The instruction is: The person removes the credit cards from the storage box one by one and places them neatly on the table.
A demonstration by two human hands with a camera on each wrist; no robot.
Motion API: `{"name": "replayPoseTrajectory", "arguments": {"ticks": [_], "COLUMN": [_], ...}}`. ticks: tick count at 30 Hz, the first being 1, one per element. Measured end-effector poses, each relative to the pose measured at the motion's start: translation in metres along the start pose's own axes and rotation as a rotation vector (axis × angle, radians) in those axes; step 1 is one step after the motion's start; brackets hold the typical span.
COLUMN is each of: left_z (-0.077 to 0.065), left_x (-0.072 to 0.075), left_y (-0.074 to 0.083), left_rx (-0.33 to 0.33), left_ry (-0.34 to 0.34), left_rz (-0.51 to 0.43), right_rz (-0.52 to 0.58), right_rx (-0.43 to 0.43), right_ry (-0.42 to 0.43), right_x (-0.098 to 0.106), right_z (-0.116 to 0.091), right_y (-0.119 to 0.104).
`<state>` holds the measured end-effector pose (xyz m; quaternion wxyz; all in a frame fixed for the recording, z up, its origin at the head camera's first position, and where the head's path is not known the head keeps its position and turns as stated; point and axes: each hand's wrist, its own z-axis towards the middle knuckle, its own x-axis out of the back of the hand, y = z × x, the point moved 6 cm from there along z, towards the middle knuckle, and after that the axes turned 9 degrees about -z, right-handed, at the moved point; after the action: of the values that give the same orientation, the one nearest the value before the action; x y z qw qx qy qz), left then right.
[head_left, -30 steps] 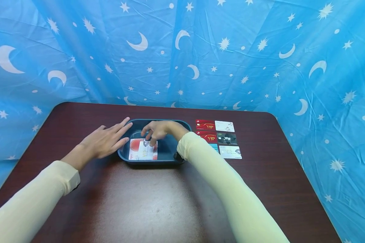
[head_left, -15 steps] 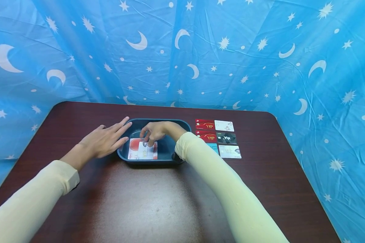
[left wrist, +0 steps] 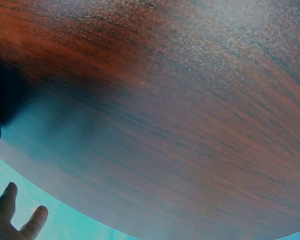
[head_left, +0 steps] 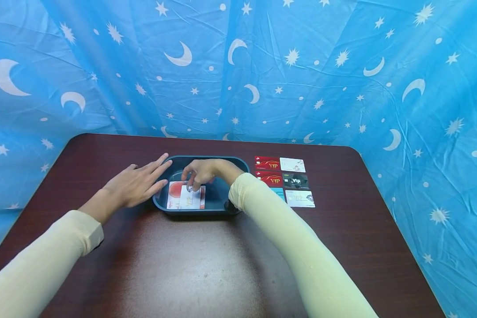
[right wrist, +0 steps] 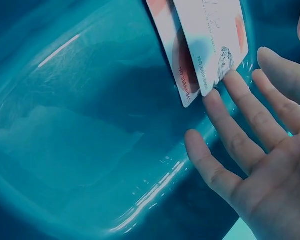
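A dark blue tray [head_left: 222, 212] stands near the back of the table. In its left half, a white card with gold VIP letters and a silver print [head_left: 187, 202] overlaps a pink-and-white card with a red circle [head_left: 176, 190]. My right hand [head_left: 204, 170] reaches over the tray, fingers bent loosely downward. In the right wrist view, the fingertips [right wrist: 229, 77] are right at the white card's end, with the thumb apart from it. My left hand [head_left: 139, 184] lies with straight fingers over the tray's left rim. Only two of its digits show at the left wrist view's lower left.
Right of the tray lie several cards in two columns: two red VIP cards [head_left: 268, 179], a black Vip card [head_left: 296, 181], white cards [head_left: 300, 198] and a partly hidden teal card [head_left: 278, 192]. A blue curtain [head_left: 238, 79] hangs behind the dark wooden table [head_left: 175, 265].
The right hand's fingers have shifted slightly left and up over the white card, uncovering more of its print. The left hand and tray stay in place.
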<state>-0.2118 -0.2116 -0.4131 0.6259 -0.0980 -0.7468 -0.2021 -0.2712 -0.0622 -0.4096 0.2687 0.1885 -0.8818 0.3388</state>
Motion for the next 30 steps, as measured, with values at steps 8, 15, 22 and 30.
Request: {"name": "replayPoseTrajectory", "arguments": {"ticks": [8, 15, 22, 30], "left_z": [0.001, 0.001, -0.001, -0.001], "left_x": [0.001, 0.002, 0.002, 0.001], "left_y": [0.000, 0.001, 0.001, 0.001], "left_rx": [0.009, 0.002, -0.012, -0.013], "left_ry": [-0.004, 0.003, 0.012, 0.016], "left_rz": [0.009, 0.012, 0.007, 0.015], "right_rz": [-0.038, -0.144, -0.223, -0.262], "right_rx": [0.073, 0.101, 0.128, 0.135], "right_ry": [0.051, 0.098, 0.114, 0.159], "right_x": [0.005, 0.008, 0.007, 0.006], "right_z": [-0.006, -0.010, -0.012, -0.015], "right_y": [-0.007, -0.011, -0.017, -0.019]}}
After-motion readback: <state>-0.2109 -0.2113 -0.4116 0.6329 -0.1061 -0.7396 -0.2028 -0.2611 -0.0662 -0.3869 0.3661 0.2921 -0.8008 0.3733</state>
